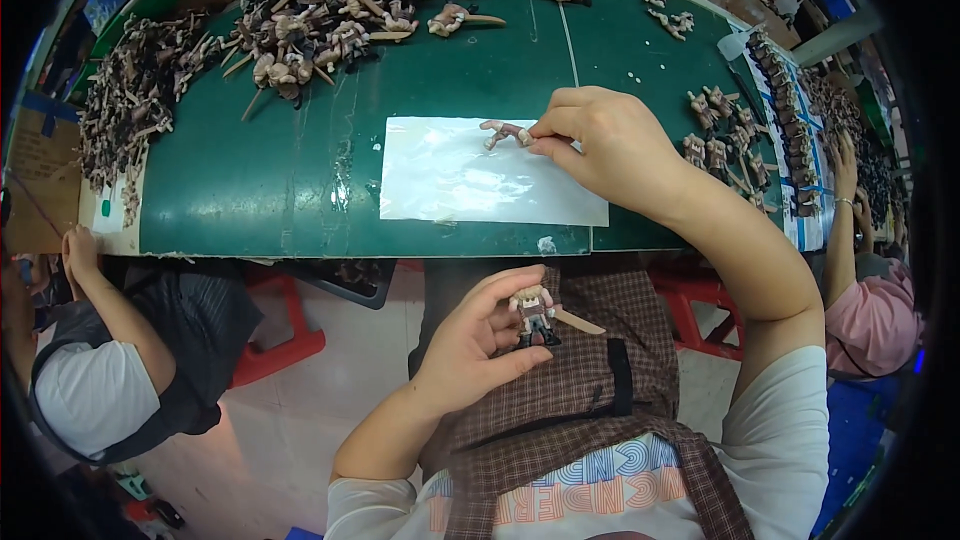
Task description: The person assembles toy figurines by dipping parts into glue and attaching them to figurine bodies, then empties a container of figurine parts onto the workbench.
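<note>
My left hand (460,345) is closed round a small toy figurine (533,312), held upright below the table edge. The figurine has pale arms, a brown body and black feet, and a flat tan blade-like piece sticks out to its right. Over the table, my right hand (612,140) pinches a small brown-and-cream figurine part (507,134) between thumb and fingertips. That part is at the upper edge of a glossy white sheet (455,185); whether it touches the sheet I cannot tell. The sheet lies flat on the green tabletop (240,205).
A large heap of similar figurines (310,20) covers the far side, with a pile of small dark parts (125,90) at left. More figurines (725,140) lie at right beside a row of brown pieces (785,105). People sit on both sides, near red stools (285,325).
</note>
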The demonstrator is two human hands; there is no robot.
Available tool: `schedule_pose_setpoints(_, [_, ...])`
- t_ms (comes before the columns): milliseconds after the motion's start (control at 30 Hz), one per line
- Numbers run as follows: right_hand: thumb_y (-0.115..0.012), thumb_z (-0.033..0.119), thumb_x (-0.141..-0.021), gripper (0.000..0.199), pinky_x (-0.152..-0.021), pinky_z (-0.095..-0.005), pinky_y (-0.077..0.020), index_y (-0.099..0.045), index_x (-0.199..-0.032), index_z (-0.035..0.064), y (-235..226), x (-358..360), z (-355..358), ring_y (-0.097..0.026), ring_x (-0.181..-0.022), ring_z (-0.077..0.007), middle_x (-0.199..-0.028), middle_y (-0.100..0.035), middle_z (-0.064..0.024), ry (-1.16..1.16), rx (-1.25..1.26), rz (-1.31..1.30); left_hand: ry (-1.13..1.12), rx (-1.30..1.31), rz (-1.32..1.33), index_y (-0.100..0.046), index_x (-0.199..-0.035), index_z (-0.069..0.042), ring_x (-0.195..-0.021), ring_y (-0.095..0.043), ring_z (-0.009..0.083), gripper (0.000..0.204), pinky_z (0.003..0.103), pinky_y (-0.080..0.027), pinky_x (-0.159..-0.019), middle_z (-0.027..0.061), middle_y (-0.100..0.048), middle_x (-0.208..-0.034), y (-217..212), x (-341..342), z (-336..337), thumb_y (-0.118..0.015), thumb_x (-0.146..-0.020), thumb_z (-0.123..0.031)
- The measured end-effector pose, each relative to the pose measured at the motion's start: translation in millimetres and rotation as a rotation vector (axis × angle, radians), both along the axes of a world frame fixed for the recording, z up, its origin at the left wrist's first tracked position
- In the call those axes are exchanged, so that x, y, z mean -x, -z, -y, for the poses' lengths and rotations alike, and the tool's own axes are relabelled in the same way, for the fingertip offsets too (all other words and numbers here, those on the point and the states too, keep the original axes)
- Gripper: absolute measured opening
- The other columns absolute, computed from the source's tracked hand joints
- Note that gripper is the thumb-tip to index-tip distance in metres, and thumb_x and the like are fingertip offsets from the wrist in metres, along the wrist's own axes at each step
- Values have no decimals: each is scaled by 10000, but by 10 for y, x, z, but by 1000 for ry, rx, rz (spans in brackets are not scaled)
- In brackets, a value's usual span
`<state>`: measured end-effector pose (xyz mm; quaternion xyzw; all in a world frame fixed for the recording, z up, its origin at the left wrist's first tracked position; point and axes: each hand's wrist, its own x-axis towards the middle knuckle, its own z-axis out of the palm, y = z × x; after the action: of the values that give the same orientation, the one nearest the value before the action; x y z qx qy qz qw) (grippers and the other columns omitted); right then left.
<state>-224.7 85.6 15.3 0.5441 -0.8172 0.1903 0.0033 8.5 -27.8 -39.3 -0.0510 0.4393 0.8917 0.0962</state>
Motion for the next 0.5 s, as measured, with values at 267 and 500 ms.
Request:
schedule_pose_setpoints(267, [-670,158,-831,141,-716,-382,-518,-721,-845,28,21,3,31,-643,-809,-281,-820,-648,-85,-15,-33,2,-15,3,-43,-321,-1466,12,-1300,-471,227,771,323,-456,-1023,110,-334,-1494,-14,21,-10,-659,-787,148])
schedule_pose_setpoints(500, [-681,137,-817,127,-693,-382,-516,-718,-855,21,70,-15,-3,-637,-785,-293,-806,-649,-99,-25,14,12,-20,-32,-101,-333,-1455,-12,-1299,-482,243,716,320,-475,-993,90,-359,-1465,-25,-7,-71,-641,-825,135])
